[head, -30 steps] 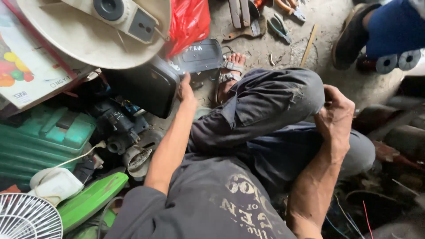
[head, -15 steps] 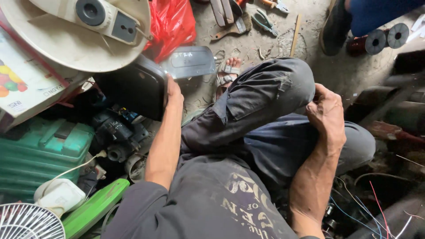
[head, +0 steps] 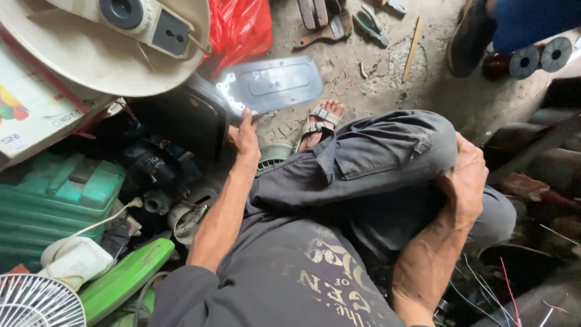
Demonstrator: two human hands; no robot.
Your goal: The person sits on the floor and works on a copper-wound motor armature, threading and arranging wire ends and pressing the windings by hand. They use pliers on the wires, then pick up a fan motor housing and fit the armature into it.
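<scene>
My left hand reaches forward past my bent knee and grips the lower left corner of a flat grey metal plate, which leans against a black box-shaped casing. My right hand rests on my grey trouser leg by the knee, fingers curled over the cloth and holding no object. My sandalled foot sits on the concrete just below the plate.
A cream fan housing and a red plastic bag lie at the top left. Green plastic casings, a dark pump motor and a white fan grille crowd the left. Pliers and another person's shoe lie ahead; loose wires at right.
The view has shifted slightly. My left hand stays at the grey plate's corner and my right hand stays on my knee.
</scene>
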